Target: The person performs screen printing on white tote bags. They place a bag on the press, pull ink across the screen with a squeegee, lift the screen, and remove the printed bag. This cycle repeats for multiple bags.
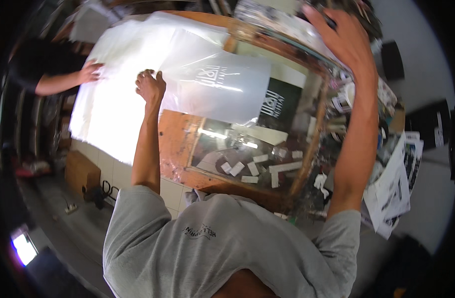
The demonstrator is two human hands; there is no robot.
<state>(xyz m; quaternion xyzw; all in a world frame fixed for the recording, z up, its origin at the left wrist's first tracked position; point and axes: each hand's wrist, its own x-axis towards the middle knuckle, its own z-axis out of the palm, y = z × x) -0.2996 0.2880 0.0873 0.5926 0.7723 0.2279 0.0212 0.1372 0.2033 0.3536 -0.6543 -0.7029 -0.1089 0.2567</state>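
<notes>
My left hand (151,87) is over a brightly lit spread of clear plastic sheets, its fingers bent and apart, with nothing visible between them. To its right, a translucent plastic bag (237,99) with a white printed emblem lies across the table and the glass. A dark green panel (282,102) with a matching white emblem shows beside the bag's right edge. At the far right my right hand (339,37) is closed around a dark piece that I cannot make out, next to a stained, pale-covered frame (272,20).
A co-worker's hand (90,72) touches the sheets' left side. Several white strips (252,169) lie about the wood-framed glass (217,154). Pots and a white tub (343,99) crowd the right side, with printed papers (391,184) below. A cardboard box (82,171) stands on the floor.
</notes>
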